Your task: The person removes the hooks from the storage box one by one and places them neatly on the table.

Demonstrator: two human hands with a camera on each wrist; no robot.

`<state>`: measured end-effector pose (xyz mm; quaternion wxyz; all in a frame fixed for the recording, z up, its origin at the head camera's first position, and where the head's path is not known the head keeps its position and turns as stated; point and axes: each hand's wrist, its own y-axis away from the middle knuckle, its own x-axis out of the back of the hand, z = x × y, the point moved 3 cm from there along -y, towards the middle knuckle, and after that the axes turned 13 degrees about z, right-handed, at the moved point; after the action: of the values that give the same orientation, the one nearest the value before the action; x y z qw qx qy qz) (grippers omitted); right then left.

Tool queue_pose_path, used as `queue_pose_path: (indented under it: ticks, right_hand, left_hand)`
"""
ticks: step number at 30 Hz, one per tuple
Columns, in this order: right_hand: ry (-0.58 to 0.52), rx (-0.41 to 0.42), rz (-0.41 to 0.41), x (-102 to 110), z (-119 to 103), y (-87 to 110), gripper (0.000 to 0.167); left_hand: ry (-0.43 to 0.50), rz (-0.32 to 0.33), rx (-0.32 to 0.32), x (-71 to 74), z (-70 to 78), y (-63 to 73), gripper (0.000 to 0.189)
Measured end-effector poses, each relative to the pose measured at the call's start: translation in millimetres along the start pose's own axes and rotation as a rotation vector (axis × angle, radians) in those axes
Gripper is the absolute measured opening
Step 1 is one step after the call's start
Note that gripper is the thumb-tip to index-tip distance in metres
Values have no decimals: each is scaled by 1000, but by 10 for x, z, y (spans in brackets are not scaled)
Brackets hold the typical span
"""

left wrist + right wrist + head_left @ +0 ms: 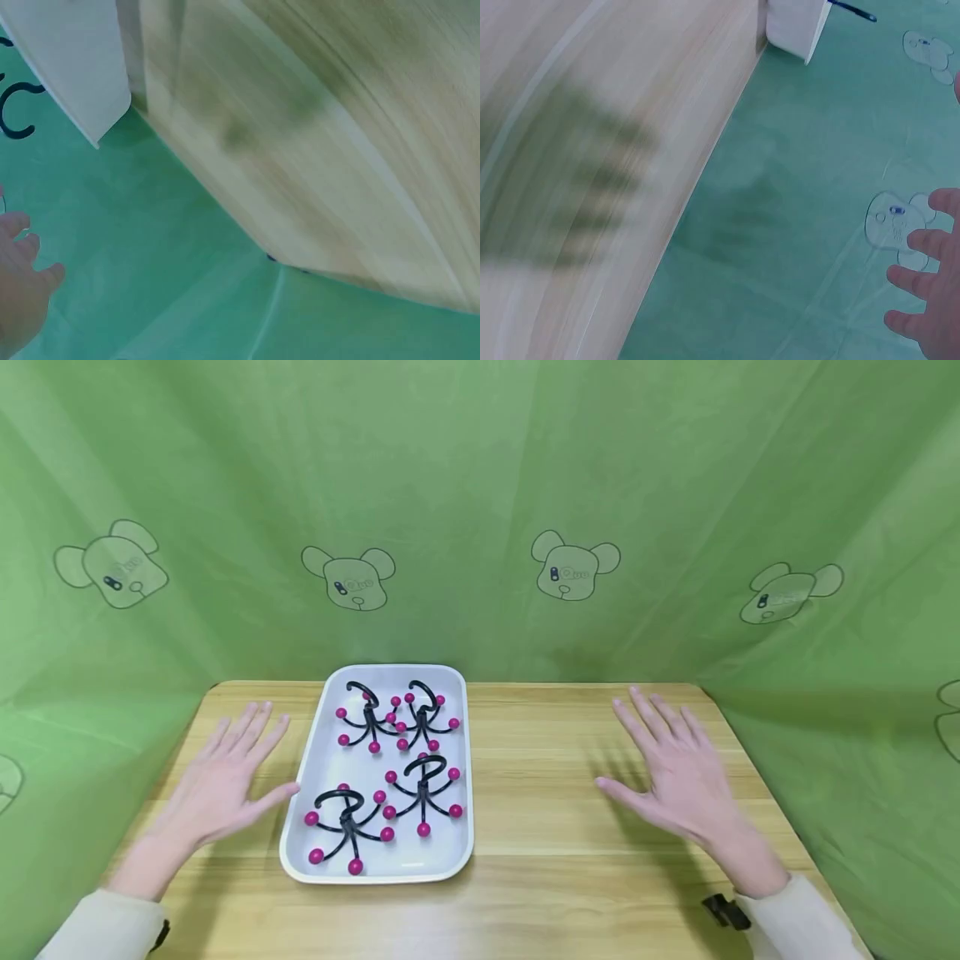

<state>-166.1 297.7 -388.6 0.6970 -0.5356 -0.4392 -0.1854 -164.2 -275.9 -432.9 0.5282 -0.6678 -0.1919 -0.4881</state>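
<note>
My left hand is held over the table's left side, fingers straight and spread. Its thumb tip appears by the left rim of a white tray; whether it touches cannot be told. Over on the right, my right hand hovers palm down above the wood with fingers spread, holding nothing, its shadow below it. Several black hooks with legs tipped by magenta balls lie in the tray: a back left one, a back right one, a front right one and a front left one.
A light wooden table carries the tray left of centre. Green cloth with printed mouse-like heads hangs behind and at both sides, close to the table edges. Each wrist wears a black strap, such as the right strap, by a pale sleeve.
</note>
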Motion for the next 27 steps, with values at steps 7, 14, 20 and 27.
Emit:
queue_pose_path:
  ticks: [7, 14, 20, 27]
  right_hand:
    - [-29, 40, 28, -134, -205, -140, 106]
    - [-72, 80, 39, -264, -426, -284, 103]
    - [-102, 95, 40, -379, -578, -370, 101]
    - [-139, 108, 18, -519, -749, -476, 97]
  left_hand:
    - [20, -57, 18, -163, 33, 14, 89]
    - [19, -62, -5, -302, 43, 46, 87]
    - [28, -66, -28, -365, 40, 65, 81]
    - [41, -83, -39, -467, 33, 144, 80]
